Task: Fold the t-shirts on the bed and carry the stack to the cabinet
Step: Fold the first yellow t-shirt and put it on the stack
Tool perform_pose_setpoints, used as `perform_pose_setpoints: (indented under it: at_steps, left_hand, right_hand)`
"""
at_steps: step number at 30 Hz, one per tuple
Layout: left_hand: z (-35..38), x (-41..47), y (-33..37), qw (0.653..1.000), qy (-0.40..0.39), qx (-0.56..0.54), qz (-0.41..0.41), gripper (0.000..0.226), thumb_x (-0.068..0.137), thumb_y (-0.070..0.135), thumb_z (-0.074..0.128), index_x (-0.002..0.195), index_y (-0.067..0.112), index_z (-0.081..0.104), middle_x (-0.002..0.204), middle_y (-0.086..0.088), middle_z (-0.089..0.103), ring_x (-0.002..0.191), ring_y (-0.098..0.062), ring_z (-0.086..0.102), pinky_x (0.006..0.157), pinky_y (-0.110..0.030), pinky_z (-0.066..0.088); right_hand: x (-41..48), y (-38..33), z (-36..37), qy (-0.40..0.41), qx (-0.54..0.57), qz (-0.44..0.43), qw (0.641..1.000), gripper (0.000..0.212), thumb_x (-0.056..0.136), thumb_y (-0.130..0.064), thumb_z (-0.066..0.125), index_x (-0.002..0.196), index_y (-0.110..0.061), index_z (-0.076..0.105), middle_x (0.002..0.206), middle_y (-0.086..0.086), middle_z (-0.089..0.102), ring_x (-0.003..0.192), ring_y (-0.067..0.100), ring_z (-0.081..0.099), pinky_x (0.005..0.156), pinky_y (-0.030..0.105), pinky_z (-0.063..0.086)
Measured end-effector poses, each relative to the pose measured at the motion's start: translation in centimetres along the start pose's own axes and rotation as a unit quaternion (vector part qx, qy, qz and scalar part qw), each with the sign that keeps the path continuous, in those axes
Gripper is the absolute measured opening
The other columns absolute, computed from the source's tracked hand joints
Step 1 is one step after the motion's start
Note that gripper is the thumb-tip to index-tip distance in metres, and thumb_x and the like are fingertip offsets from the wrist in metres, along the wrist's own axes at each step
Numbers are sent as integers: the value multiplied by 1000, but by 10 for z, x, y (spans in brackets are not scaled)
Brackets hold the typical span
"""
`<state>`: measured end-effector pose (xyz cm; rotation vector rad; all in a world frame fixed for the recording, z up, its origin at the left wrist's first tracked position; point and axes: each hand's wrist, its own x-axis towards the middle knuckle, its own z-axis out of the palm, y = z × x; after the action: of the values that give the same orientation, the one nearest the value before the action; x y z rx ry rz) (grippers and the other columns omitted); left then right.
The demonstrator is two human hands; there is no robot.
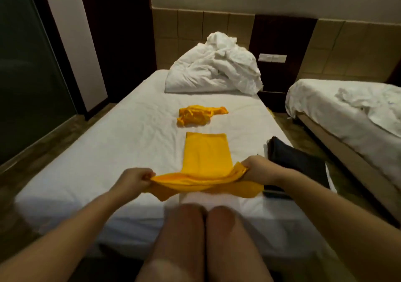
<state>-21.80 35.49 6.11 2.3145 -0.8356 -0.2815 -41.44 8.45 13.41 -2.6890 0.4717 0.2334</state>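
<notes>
Yellow cotton t-shirt (206, 156), folded into a long strip, lies on the white-sheeted bed (108, 143), its near end lifted. Left hand (135, 178) and right hand (257, 169) each pinch a corner of that end. Beyond it lies a crumpled yellow t-shirt (200, 115); a folded dark garment (290, 153) rests just right.

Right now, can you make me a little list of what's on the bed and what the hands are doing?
place: white bed
being folded: yellow t-shirt, a long strip lying flat, near end lifted
left hand: pinches the shirt's near left corner
right hand: grips the near right corner
waiting: crumpled yellow t-shirt, farther up the bed
right edge: dark folded clothes
far end: heap of white bedding
</notes>
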Motion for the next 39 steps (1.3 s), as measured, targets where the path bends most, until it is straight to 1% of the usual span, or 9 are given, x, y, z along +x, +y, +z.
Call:
perform_pose_setpoints:
  at_steps: [4,7,13,20,24,30,33,36,39]
  left_hand:
    - [42,-45,-23,999,19,-30,-13,17,72,13,75,87,5,73,90,-15,71,90,-25,66,81,-34,48]
    - [56,-58,-34,998,65,-24,-5,21,74,6,75,95,3,73,100,-14,71,96,-23,65,80,-27,42]
    - [81,-78,-54,1000,-8,-17,9,10,78,4,72,88,4,73,91,-15,70,86,-16,61,70,-27,38]
    - [91,-86,-59,997,21,-69,32,13,71,24,58,82,24,64,83,-15,69,77,-1,56,71,-33,45]
    - [100,-79,-67,998,42,-51,-16,11,80,5,68,90,4,71,96,-18,68,89,-28,63,77,-33,45]
    - [98,-74,-75,997,42,-52,-37,8,80,-1,66,87,0,69,114,-20,64,107,-32,59,90,-37,45]
    - [78,-62,-42,994,73,-16,84,14,77,9,65,82,-3,69,116,-25,62,106,-32,61,86,-26,39]
    - [74,-45,14,944,-50,85,314,22,74,16,54,83,4,70,116,-25,62,102,-33,62,82,-29,45]
    - [87,-41,43,918,-175,139,328,47,74,18,45,117,13,62,135,-11,52,117,-29,54,91,-36,46]
  right_hand:
    - [-32,10,62,16,15,26,999,30,84,-30,68,60,-29,49,74,0,55,83,21,55,64,27,37]
    - [-54,18,93,73,-15,-21,997,13,84,-21,66,72,-18,61,82,3,62,89,21,58,64,24,27]
    - [-86,31,138,67,-11,-88,994,8,75,-27,66,75,-21,71,79,1,67,75,23,64,61,31,43]
    - [-88,11,142,-7,8,-107,994,58,73,-68,49,111,-28,68,118,-7,61,105,10,57,91,27,44]
    - [-51,-29,147,-20,6,-115,993,52,87,-49,57,132,-23,53,138,-3,50,126,14,44,101,26,32]
    - [-18,-56,190,-60,-34,-96,993,68,93,-48,47,148,-16,24,156,4,21,141,22,24,112,29,21]
    - [-20,-55,195,-66,-75,-110,989,61,98,-45,36,149,-17,20,156,4,20,140,22,26,112,33,21]
    - [-25,-54,194,-66,-80,-108,989,53,99,-42,34,146,-18,28,150,3,35,134,22,36,110,38,21]
    - [-31,-52,198,-47,-96,-118,987,51,97,-40,39,143,-18,34,146,5,42,132,24,38,110,36,22]
